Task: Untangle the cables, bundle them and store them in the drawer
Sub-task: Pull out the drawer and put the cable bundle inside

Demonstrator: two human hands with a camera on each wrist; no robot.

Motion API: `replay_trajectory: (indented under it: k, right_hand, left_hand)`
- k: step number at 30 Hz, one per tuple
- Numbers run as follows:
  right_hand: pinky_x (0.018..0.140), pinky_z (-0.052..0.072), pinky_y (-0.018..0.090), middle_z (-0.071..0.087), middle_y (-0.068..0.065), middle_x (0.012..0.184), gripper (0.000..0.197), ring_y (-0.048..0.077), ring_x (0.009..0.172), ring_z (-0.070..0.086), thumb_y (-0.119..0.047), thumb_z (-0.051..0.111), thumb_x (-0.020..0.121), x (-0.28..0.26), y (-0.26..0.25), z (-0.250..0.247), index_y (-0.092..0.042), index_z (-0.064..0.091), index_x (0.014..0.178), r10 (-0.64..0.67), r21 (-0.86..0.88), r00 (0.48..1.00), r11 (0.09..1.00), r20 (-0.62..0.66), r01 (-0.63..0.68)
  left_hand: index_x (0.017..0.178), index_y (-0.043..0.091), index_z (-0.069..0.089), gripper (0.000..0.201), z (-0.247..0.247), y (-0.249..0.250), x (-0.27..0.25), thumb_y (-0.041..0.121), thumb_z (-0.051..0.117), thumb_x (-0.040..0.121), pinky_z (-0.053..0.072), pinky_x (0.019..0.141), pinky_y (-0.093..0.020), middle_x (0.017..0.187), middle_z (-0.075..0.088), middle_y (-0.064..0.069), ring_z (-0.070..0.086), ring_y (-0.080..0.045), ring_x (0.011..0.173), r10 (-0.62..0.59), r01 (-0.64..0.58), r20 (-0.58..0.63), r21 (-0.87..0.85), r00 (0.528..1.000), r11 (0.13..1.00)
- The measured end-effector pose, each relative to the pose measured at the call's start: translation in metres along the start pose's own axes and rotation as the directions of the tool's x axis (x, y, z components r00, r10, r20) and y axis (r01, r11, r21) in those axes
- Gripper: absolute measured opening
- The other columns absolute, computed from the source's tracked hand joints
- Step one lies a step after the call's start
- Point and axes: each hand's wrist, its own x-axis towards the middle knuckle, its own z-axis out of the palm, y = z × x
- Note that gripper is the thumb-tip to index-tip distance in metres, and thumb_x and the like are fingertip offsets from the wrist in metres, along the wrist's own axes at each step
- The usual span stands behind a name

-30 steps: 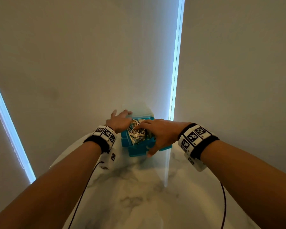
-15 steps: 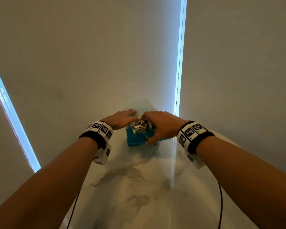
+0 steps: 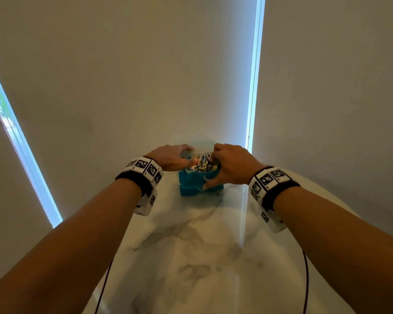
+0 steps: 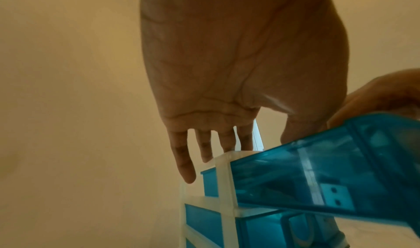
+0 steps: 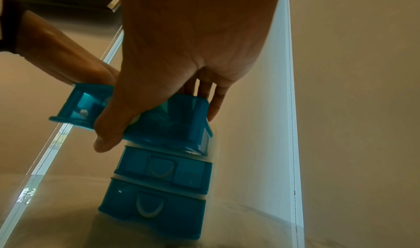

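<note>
A small blue drawer unit (image 3: pixel 200 189) in a pale frame (image 4: pixel 223 162) stands on the marble table (image 3: pixel 191 257). Its top drawer (image 5: pixel 172 124) is pulled out and tilted, with white and grey cables (image 3: pixel 201 163) heaped in it. My left hand (image 3: pixel 173 157) rests on the unit's top with straight fingers (image 4: pixel 184 162) and its thumb at the drawer's left rim. My right hand (image 3: pixel 229 166) grips the drawer, with fingers over the cables and the thumb (image 5: pixel 109 126) across its front. The drawer's inside is mostly hidden by my hands.
Two lower drawers (image 5: pixel 163 169) of the unit are closed. The unit stands near the table's far edge, close to roller blinds (image 3: pixel 123 75) with bright gaps. Thin dark wrist-camera cables (image 3: pixel 305 279) hang from both wrists over the table.
The drawer has slid further back into the unit. My left hand moved from the unit's side onto its top. My right hand stayed on the drawer and cables.
</note>
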Motion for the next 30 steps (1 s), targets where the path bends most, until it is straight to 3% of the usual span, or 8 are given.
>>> replay_trajectory:
  k: [3,5,7,11,15,20,25,30]
  right_hand:
    - [0.08,0.06,0.038,0.053,-0.001,0.111,0.084,0.019,0.085,0.058,-0.084,0.08,0.068,0.0,-0.005,-0.006,-0.012,0.076,0.111,0.021,0.049,0.999,0.999,0.025,-0.022]
    - [0.082,0.061,0.036,0.045,0.0,0.125,0.077,0.02,0.086,0.059,-0.073,0.087,0.07,-0.002,-0.005,-0.001,-0.01,0.075,0.114,0.042,0.136,0.999,0.99,-0.011,-0.04]
    - [0.085,0.062,0.034,0.04,0.001,0.129,0.07,0.019,0.087,0.058,-0.064,0.089,0.075,-0.003,-0.005,0.007,-0.01,0.075,0.117,0.045,0.168,0.997,0.985,-0.059,-0.035]
    - [0.089,0.059,0.032,0.047,0.003,0.126,0.061,0.016,0.093,0.051,-0.054,0.087,0.084,-0.001,-0.008,0.018,-0.011,0.073,0.124,0.023,0.163,0.993,0.987,-0.118,-0.003]
    - [0.089,0.06,0.032,0.054,0.002,0.131,0.062,0.018,0.099,0.058,-0.047,0.089,0.084,0.0,-0.006,0.031,-0.017,0.065,0.132,-0.012,0.197,0.982,0.979,-0.187,0.05]
    - [0.095,0.05,0.038,0.071,0.001,0.118,0.054,0.023,0.102,0.064,-0.055,0.082,0.088,0.01,-0.004,0.037,-0.016,0.07,0.123,0.021,0.103,0.976,0.995,-0.216,0.001]
    - [0.091,0.052,0.045,0.068,0.006,0.112,0.059,0.029,0.108,0.057,-0.063,0.083,0.082,0.014,0.0,0.045,-0.016,0.072,0.117,0.033,-0.013,0.954,0.999,-0.297,-0.039]
    - [0.091,0.044,0.039,0.059,0.005,0.118,0.063,0.026,0.108,0.053,-0.067,0.082,0.08,0.016,0.004,0.05,-0.019,0.067,0.117,0.124,0.108,0.943,0.99,-0.31,-0.095]
  left_hand:
    - [0.17,0.032,0.02,0.093,-0.002,0.001,-0.006,0.083,0.043,0.096,0.024,0.127,-0.046,0.176,0.026,-0.007,0.032,-0.031,0.157,0.005,0.004,0.069,-0.121,0.998,0.993]
    - [0.171,0.029,0.017,0.093,-0.001,0.001,-0.009,0.076,0.05,0.098,0.022,0.127,-0.043,0.177,0.021,-0.006,0.029,-0.03,0.159,0.027,-0.017,0.075,-0.127,0.997,0.992]
    - [0.17,0.031,0.021,0.086,0.002,0.0,-0.006,0.069,0.055,0.1,0.033,0.122,-0.04,0.172,0.034,-0.008,0.042,-0.032,0.151,0.01,-0.01,0.007,-0.047,1.0,0.999]
    - [0.163,0.043,0.034,0.081,0.01,-0.005,0.004,0.083,0.049,0.094,0.052,0.103,-0.042,0.153,0.06,-0.006,0.063,-0.03,0.126,-0.014,0.026,-0.125,0.094,0.992,0.995]
    - [0.153,0.048,0.044,0.077,0.01,-0.008,0.009,0.089,0.047,0.088,0.055,0.09,-0.039,0.139,0.069,-0.002,0.068,-0.027,0.112,-0.006,0.036,-0.196,0.148,0.981,0.988]
    - [0.14,0.041,0.057,0.054,0.008,0.0,0.012,0.075,0.052,0.098,0.049,0.074,-0.033,0.119,0.076,0.0,0.068,-0.02,0.092,0.012,0.055,-0.297,0.218,0.955,0.974]
    - [0.148,0.04,0.053,0.081,0.004,0.001,0.007,0.093,0.029,0.091,0.053,0.088,-0.036,0.139,0.07,-0.002,0.07,-0.024,0.11,0.01,0.031,-0.22,0.184,0.975,0.982]
    - [0.156,0.041,0.045,0.098,-0.002,-0.001,0.002,0.099,0.039,0.078,0.05,0.096,-0.035,0.15,0.063,0.0,0.065,-0.024,0.122,0.036,-0.005,-0.146,0.206,0.989,0.979]
